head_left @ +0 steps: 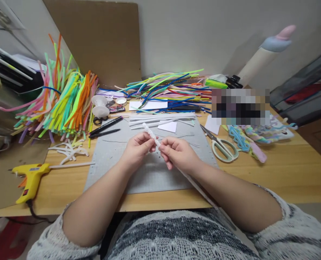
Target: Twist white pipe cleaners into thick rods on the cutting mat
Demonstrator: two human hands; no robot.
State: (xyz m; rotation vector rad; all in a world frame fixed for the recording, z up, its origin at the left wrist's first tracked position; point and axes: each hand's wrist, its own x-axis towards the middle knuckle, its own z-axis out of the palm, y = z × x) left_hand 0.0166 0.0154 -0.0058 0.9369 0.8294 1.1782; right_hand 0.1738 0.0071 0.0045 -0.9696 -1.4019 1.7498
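Observation:
Above the grey cutting mat (141,180), both hands meet at a white coiled pipe cleaner (149,130). My left hand (141,147) pinches its middle between thumb and fingers, and the coiled end sticks up beyond the fingertips. At the lower end, my right hand (176,151) pinches the same piece. A long straight white tail (195,185) runs from under my right hand down past the right forearm. Several straight white pipe cleaners (163,117) lie across the top of the mat.
A yellow glue gun (33,178) lies at left, near white scraps (70,150). Black pens (106,127) and a white spool (100,105) are left of the mat's top. Scissors (225,148) rest at right. Colourful pipe cleaners (171,86) line the back.

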